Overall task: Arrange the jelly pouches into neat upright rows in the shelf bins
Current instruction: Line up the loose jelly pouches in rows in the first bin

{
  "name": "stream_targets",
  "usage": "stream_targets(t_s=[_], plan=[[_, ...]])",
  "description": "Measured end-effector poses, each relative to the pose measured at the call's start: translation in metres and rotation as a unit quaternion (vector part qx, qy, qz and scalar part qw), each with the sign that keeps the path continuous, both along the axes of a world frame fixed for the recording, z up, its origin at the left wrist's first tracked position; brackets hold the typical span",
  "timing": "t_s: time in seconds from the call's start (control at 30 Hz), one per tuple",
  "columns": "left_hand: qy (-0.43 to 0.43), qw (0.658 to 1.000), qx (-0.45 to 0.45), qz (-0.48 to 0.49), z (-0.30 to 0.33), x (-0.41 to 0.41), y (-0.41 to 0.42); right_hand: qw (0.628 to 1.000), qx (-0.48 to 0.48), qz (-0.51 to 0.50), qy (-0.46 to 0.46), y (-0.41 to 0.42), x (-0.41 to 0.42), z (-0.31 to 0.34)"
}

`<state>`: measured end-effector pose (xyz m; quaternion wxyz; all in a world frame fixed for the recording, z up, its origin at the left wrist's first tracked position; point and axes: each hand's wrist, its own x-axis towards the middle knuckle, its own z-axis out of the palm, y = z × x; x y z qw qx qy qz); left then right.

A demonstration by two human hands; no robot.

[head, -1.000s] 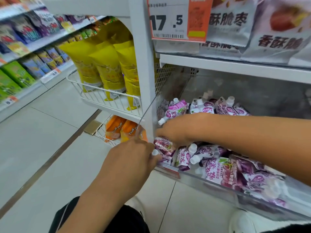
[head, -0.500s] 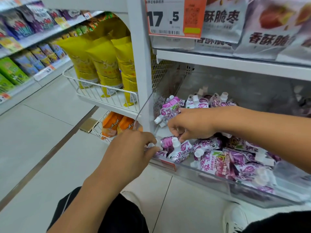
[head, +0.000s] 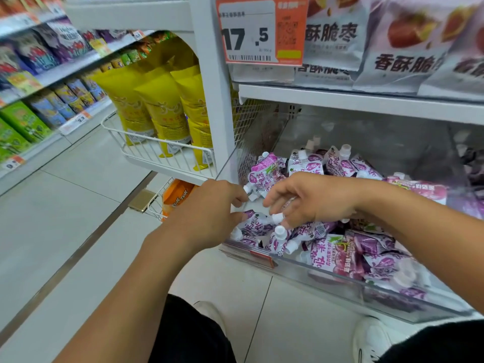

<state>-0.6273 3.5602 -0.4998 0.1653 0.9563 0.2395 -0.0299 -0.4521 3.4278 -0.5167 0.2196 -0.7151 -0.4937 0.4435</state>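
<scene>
Right hand [head: 309, 199] has lifted off the pile since a second ago, fingers spread, grasping nothing. Left hand [head: 209, 208] curled at the clear bin [head: 340, 281] corner; grip unclear. Jelly pouches [head: 264, 226] lie jumbled beneath both hands. Rows barely begun.

Place: a shop, most likely a supermarket or convenience store aisle.
Shelving: white metal shelf [head: 361, 100] units in tiers, running down both sides of a tiled floor [head: 65, 218].
Pricing: large orange-and-white price tag [head: 262, 32] reading 17.5, with barcode and QR code; smaller price labels [head: 76, 121] clipped along the far shelf edges, blurred, so figures not legible.
Stock: many identical packs in rows, such as yellow bags [head: 159, 113] in a wire basket [head: 157, 150], white snack bags [head: 403, 48] above, purple jelly pouches [head: 337, 252] heaped in a clear bin [head: 340, 286].
</scene>
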Motion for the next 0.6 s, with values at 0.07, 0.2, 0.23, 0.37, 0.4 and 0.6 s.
stream_targets(t_s=[0.07,0.2,0.23,0.37,0.4,0.6], plan=[[0.006,0.999,-0.028,-0.023,0.004,0.006,0.0,1.0,-0.01,-0.011,0.003,-0.001,0.001,0.0],[0.043,0.995,-0.048,-0.073,0.008,0.021,-0.007,0.998,-0.007,-0.053,0.025,0.002,-0.007,-0.001],[0.048,0.996,-0.009,-0.072,0.005,0.024,-0.008,0.998,-0.017,-0.054,0.009,0.0,-0.009,0.0],[0.075,0.988,0.108,-0.083,-0.004,0.035,-0.015,0.995,-0.027,-0.025,-0.09,-0.014,-0.015,0.005],[0.078,0.986,0.115,-0.091,-0.004,0.037,-0.017,0.992,-0.026,-0.02,-0.125,-0.017,-0.019,0.004],[0.065,0.968,0.224,-0.097,-0.001,0.03,-0.013,0.957,0.087,-0.005,-0.278,-0.025,-0.039,-0.007]])
